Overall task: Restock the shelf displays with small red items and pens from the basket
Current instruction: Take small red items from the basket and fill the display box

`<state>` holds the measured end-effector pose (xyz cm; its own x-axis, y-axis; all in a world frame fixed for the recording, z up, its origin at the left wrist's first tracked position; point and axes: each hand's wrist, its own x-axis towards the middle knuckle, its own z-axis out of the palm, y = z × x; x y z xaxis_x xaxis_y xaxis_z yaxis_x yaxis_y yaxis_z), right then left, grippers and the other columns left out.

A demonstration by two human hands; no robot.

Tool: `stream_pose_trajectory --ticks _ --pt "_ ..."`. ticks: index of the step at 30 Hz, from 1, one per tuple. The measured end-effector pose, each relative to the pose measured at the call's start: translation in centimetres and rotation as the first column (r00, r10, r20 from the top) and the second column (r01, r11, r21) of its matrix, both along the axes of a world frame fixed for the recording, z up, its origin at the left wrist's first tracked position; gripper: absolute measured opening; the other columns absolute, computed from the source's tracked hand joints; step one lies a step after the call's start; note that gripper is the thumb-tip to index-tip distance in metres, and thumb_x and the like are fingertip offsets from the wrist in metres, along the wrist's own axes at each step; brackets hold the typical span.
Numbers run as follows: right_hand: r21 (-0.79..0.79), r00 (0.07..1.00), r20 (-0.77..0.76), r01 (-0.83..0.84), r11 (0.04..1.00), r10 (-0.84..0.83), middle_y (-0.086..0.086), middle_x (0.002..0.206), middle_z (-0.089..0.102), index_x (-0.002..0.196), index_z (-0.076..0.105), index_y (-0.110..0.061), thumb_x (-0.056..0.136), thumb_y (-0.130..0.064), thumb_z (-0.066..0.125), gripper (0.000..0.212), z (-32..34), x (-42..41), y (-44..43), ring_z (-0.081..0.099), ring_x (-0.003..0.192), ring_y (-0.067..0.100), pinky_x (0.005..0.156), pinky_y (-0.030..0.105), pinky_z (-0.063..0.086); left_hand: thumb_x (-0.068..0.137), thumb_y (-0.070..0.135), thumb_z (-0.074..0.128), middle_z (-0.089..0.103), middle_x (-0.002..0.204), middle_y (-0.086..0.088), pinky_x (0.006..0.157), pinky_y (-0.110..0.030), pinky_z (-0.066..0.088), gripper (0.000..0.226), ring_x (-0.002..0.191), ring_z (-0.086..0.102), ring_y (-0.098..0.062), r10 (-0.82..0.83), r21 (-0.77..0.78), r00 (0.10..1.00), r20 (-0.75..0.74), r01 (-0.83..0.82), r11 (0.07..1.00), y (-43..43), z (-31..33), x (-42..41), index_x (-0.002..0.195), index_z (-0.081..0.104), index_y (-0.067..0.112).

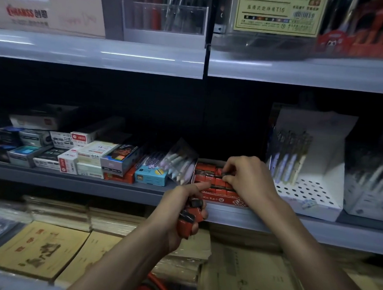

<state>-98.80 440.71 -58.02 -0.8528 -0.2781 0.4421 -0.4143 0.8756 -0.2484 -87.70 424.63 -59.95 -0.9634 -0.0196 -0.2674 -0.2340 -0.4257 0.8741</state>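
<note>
- Now noting left hand (183, 212) just below the shelf lip (96, 184), fingers clenched round a clutch of small red items (188, 223) with dark ends, forefinger stretched toward the red display box (225, 200)
- Logging right hand (248, 178) over that box, fingertips pinching one small dark-ended piece (226, 174) just above the packed rows; cannot tell whether touching them
- Seeing rows of red items (206, 178) filling the box, seated at the front of the lower shelf between a tilted pack of pastel pens (182, 164) and a white perforated pen stand (307, 193)
- Recording several pens (286, 162) upright at the stand's rear left
- Recording small stationery boxes (87, 157) stacked along the shelf to the left, tan notebooks (39, 247) piled beneath
- Marking a red curved edge (156, 283) between the forearms at bottom of view; too little showing to identify
</note>
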Motion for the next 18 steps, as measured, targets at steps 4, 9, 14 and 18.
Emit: stream_pose_trajectory --ticks 4,9,14,18 --pt "0.033 0.999 0.042 -0.020 0.999 0.019 -0.004 0.109 0.075 0.108 0.077 -0.030 0.096 -0.025 0.069 0.016 -0.3 -0.3 -0.2 0.069 0.097 0.018 0.080 0.036 0.058 0.097 0.016 0.057 0.058 0.076 -0.006 0.035 -0.020 0.034 0.029 0.059 0.056 -0.015 -0.007 -0.015 1.000 -0.003 0.007 1.000 -0.1 -0.1 0.1 0.120 0.074 0.018" --pt "0.051 0.989 0.127 -0.086 0.995 0.079 -0.001 0.126 0.065 0.125 0.071 -0.025 0.100 -0.013 0.053 0.033 0.0 0.1 -0.1 0.061 0.110 0.019 0.086 0.035 0.054 0.093 0.019 0.061 0.060 0.075 -0.006 0.035 -0.019 0.036 0.031 0.058 0.057 -0.015 -0.009 0.039 0.999 0.041 0.007 0.999 -0.1 0.3 0.3 0.121 0.073 0.013" --pt "-0.206 0.952 0.199 -0.191 0.960 0.232 -0.011 0.113 0.063 0.117 0.073 -0.032 0.100 -0.016 0.057 0.028 2.1 2.5 0.0 0.060 0.101 0.006 0.081 0.028 0.056 0.100 0.040 0.053 0.061 0.075 -0.009 0.030 -0.017 0.035 0.048 0.060 0.056 -0.017 -0.043 0.282 0.992 0.116 0.009 0.959 -0.2 1.3 0.8 0.097 0.083 0.003" --pt "-0.260 0.867 0.299 -0.328 0.908 0.399 -0.017 0.099 0.068 0.100 0.079 -0.032 0.096 -0.016 0.066 0.022 4.7 5.3 -0.5 0.064 0.091 -0.003 0.080 0.016 0.050 0.098 0.048 0.050 0.060 0.072 -0.011 0.027 -0.017 0.036 0.055 0.057 0.057 -0.017 -0.088 0.433 0.990 0.113 0.030 0.901 -0.1 2.6 1.4 0.092 0.075 0.000"
